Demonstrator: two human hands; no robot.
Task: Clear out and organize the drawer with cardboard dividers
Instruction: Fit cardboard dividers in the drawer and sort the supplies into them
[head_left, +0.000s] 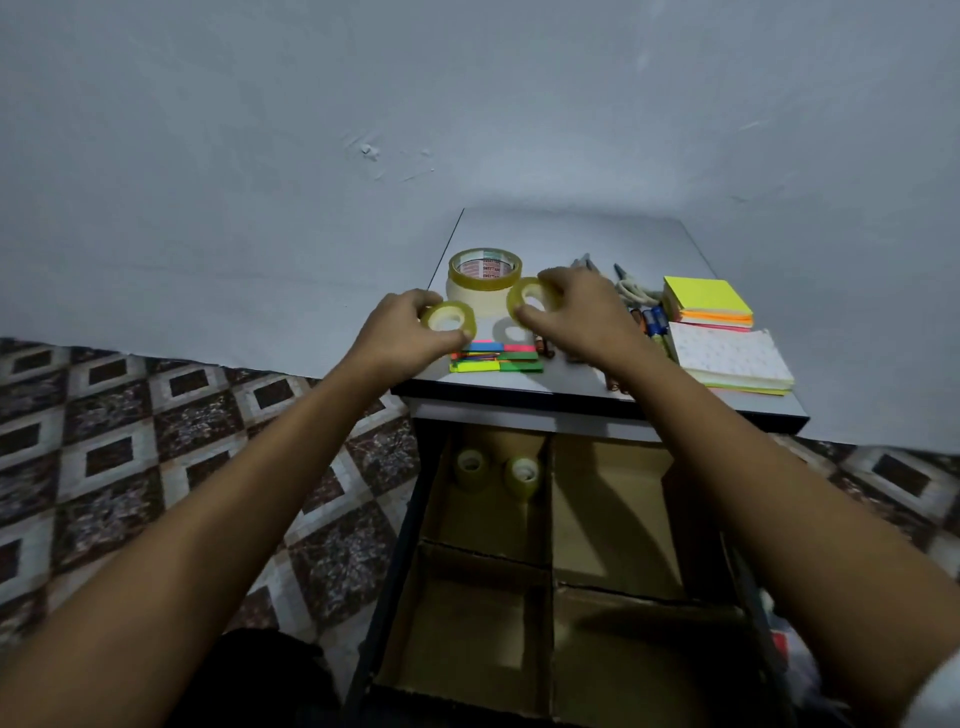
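Against the pale wall stands a small cabinet; its worktop (561, 234) carries stationery, and the open drawer (608, 509) below, with cardboard dividers (550, 493), holds two tape rolls (470, 467) in its far left compartment. At the worktop's left edge the left hand (410, 332) pinches a small tape roll (448, 319), and the right hand (576, 317) holds a second small roll (532, 299) just above the surface, fingers (553, 280) curled round the rim. Such rolls are, I judge, light, stiff and a little slick, so thumb against fingers across the outer rim should be enough.
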